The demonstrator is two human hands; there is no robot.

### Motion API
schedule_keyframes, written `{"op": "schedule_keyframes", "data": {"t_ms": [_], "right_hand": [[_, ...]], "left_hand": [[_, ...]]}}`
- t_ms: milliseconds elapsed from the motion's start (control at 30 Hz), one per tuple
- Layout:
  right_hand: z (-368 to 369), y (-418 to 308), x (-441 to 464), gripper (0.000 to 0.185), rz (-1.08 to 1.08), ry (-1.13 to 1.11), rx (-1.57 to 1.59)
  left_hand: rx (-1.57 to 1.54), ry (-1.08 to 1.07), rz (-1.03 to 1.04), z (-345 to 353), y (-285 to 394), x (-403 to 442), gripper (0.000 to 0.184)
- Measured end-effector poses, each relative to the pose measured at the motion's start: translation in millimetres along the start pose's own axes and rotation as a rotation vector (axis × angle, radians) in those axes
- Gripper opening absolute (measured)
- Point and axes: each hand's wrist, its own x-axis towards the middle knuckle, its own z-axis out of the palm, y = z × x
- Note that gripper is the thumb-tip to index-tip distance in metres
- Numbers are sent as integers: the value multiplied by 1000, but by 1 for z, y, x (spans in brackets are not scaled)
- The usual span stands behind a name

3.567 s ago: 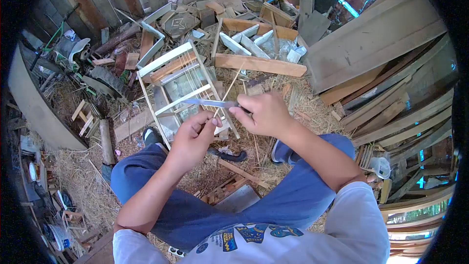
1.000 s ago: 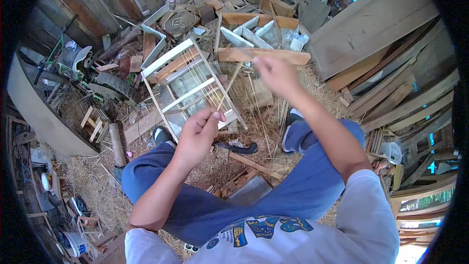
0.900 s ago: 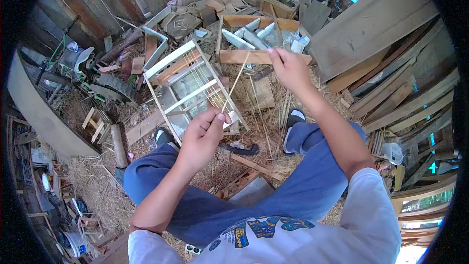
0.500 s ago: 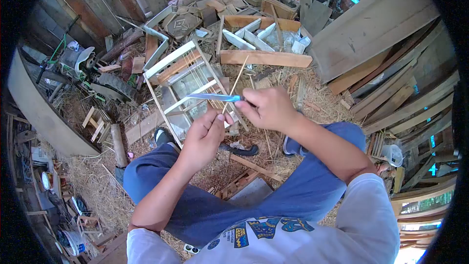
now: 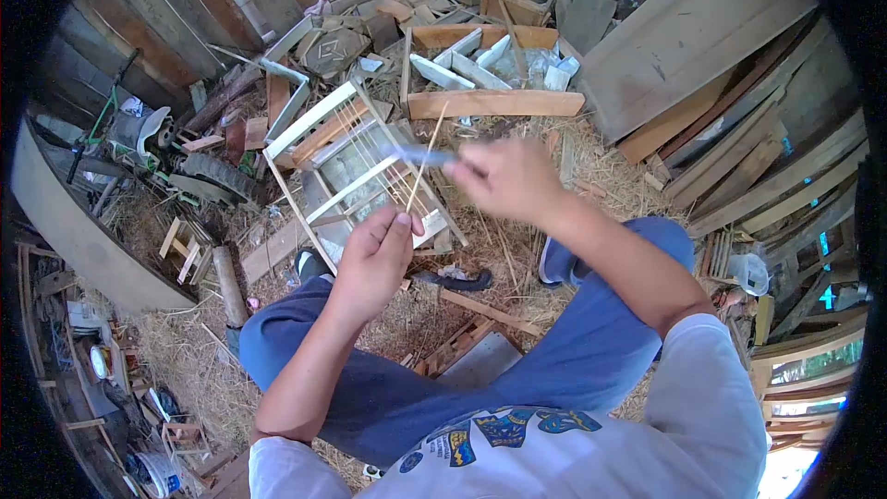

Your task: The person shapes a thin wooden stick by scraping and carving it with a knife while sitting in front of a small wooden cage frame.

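My left hand [image 5: 377,254] is closed around the lower end of a thin wooden stick [image 5: 429,155], which points up and slightly right. In my right hand [image 5: 508,180] is a knife, its handle wrapped by my fingers. The knife's blade [image 5: 420,155], blurred by motion, points left and crosses the stick above my left hand; whether it touches the stick I cannot tell. Just beyond my hands stands a light wooden frame [image 5: 314,120] with crossbars and several thin sticks [image 5: 356,134] running along it.
A wooden box [image 5: 499,103] with white-painted pieces lies ahead. Large boards [image 5: 684,46] lean at the right. A small wheeled machine [image 5: 199,166] stands at the left. Between my feet are a dark curved object [image 5: 457,282] and a wood strip [image 5: 490,311] on straw-covered ground.
The knife blade has moved up along the stick and now looks blurred. My right hand has risen slightly, while my left still grips the stick. The whole view has shifted a little.
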Motion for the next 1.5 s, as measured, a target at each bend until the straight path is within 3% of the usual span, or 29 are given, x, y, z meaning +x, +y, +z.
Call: {"op": "schedule_keyframes", "data": {"t_ms": [67, 133, 267, 467, 600, 667, 700, 833, 900, 1033, 1100, 1200, 1400, 1500], "right_hand": [[0, -2, -2, 37, -100, 43, 14], [4, 20, 9, 37, 80, 45, 41], [4, 34, 15, 41, 175, 158, 136], [9, -14, -10, 30, -15, -28, 132], [20, 10, -2, 39, 230, -58, 167], [16, 21, 2, 44, 430, 171, 397], [7, 21, 4, 46, 462, 166, 450], [-4, 13, 2, 44, 416, 142, 425], [-1, 9, 2, 43, 194, 142, 265], [2, 2, 4, 42, 230, 77, 227], [4, -6, -3, 35, 41, 28, 188], [1, -8, -5, 36, -38, 30, 166], [6, -12, -2, 38, -16, 83, 126], [6, -4, 1, 37, -112, 88, 91]], "left_hand": [[-27, -6, -24, 6, 5, -4, 26], [-50, -15, -65, 5, 6, -7, 26], [-145, -28, -98, 3, 6, -5, 26], [-160, -82, -77, 7, 15, -8, 20], [-210, -88, -86, 7, 18, -8, 16], [-205, -86, -41, 3, 8, -5, 16], [-206, -80, 0, 1, 5, -3, 15], [-188, -49, -42, -3, 4, 2, 15], [-123, -41, 0, -1, 1, 4, 16], [-106, -8, -13, 3, 0, 5, 17], [-97, -6, -8, 4, -2, 6, 16], [-113, 20, -7, 6, -6, 5, 16], [-94, 57, 31, 5, -9, 11, 17], [-129, 46, 32, 5, -5, 7, 17]]}}
